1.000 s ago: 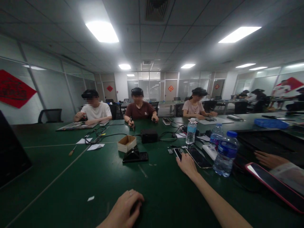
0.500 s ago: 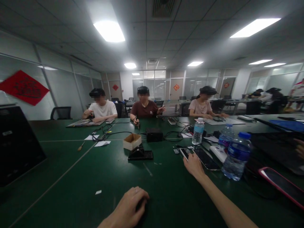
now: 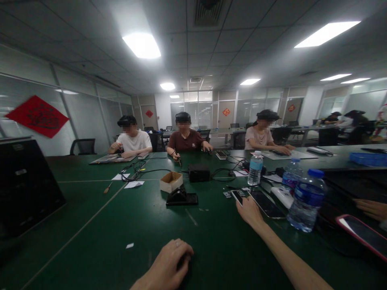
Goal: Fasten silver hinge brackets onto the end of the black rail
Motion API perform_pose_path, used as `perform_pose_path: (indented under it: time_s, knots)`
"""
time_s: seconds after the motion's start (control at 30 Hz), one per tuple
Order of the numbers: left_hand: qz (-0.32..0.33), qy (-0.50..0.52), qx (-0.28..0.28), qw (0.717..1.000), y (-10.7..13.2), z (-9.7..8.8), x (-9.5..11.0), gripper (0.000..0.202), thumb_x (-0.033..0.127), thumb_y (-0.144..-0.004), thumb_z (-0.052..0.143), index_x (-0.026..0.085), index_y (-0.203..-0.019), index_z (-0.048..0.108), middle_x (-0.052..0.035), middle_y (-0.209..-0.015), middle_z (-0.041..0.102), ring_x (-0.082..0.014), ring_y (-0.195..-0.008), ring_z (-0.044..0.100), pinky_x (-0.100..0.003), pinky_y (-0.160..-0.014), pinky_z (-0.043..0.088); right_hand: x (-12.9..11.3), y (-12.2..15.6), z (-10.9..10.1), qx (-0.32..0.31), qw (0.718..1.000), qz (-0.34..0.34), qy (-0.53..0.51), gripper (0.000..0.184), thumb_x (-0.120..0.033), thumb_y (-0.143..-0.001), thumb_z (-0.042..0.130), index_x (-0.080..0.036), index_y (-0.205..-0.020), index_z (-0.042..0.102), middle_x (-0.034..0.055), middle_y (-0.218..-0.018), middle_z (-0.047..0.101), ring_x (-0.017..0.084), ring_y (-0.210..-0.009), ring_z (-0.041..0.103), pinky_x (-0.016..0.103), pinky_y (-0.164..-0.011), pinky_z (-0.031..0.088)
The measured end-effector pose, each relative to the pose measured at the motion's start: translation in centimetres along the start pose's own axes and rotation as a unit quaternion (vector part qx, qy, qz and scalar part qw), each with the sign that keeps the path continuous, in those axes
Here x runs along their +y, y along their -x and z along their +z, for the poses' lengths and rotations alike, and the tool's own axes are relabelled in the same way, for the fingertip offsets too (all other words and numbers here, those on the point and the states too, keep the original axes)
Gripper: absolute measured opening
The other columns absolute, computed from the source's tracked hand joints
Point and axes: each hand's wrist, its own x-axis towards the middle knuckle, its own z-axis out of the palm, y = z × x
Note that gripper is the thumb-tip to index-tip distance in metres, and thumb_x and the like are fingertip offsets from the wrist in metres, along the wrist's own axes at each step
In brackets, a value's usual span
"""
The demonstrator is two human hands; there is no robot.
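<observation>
My left hand (image 3: 171,259) rests on the green table with its fingers loosely bent and the thumb apart; nothing shows in it. Farther right, my right hand (image 3: 250,212) has its fingers closed on the near end of a small white-edged phone (image 3: 237,196), which lies on the table. Part of that phone is hidden under the fingers. Just right of it lies a larger dark-screened phone or tablet (image 3: 267,204). Small silvery pieces (image 3: 226,194) lie to the left of the phone.
A black stand (image 3: 181,198), an open cardboard box (image 3: 171,182) and a black box (image 3: 198,172) stand mid-table. Water bottles (image 3: 307,201) and a pink-cased phone (image 3: 364,235) are at right, near another person's hand (image 3: 371,208). A black panel (image 3: 28,187) stands left. Several people sit opposite.
The view has shifted slightly, so everything sits a little farther right and lower. My hands keep their places. The middle person opposite has lowered a hand to the table.
</observation>
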Motion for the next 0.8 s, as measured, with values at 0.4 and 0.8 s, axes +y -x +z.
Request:
perform_pose_path:
  time_s: [0.4,0.8]
  knots:
    - [0.009,-0.016,0.007,1.000,-0.12,-0.04,0.18,0.021,0.007,-0.084,0.045,0.019,-0.096,0.057,-0.0042,-0.091,0.063,-0.0179,-0.083,0.057,-0.028,-0.074,0.044,-0.35,-0.06,-0.01,-0.001,1.000,0.002,0.013,0.037,-0.035,-0.094,0.040,-0.009,-0.103,0.064,0.0165,-0.108,0.056,0.025,-0.091,0.063,0.033,-0.077,0.047]
    - [0.006,-0.005,0.000,1.000,-0.11,-0.08,0.17,0.023,0.006,-0.085,0.043,0.018,-0.098,0.057,-0.0046,-0.091,0.063,-0.0181,-0.083,0.057,-0.029,-0.075,0.044,-0.86,0.80,-0.57,-0.001,1.000,-0.010,-0.001,0.033,-0.035,-0.093,0.042,-0.012,-0.102,0.064,0.0145,-0.110,0.055,0.023,-0.089,0.064,0.030,-0.073,0.049]
